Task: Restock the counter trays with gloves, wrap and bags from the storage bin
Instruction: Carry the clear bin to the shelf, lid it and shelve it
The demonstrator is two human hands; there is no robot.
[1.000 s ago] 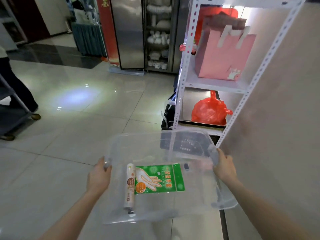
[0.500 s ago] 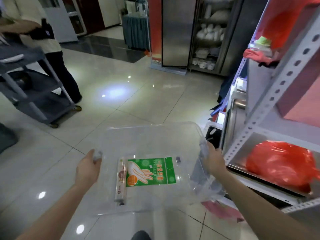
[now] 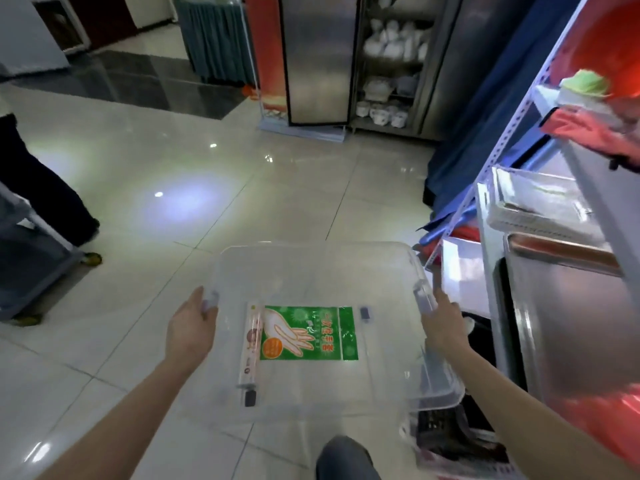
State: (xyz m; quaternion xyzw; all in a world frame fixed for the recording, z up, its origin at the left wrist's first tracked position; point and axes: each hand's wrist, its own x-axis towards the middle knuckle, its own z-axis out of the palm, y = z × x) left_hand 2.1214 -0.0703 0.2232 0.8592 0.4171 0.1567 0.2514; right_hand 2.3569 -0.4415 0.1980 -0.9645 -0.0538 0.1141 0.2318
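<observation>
two hands carry the clear bin [image 3: 311,268] above the floor: the left hand [image 3: 188,329] is curled tight on its left edge, the right hand [image 3: 445,325] on its right edge. inside lie a green glove pack [image 3: 308,332] and, touching it (left side), a wrap roll [image 3: 251,351].

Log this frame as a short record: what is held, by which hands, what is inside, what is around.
held: clear bin, carried above the tiled floor
left hand: grips the bin's left rim
right hand: grips the bin's right rim
inside: green glove pack lying flat; wrap roll touching its left edge
right side: white shelf rack with metal trays
left side: another person's legs beside a grey cart
</observation>
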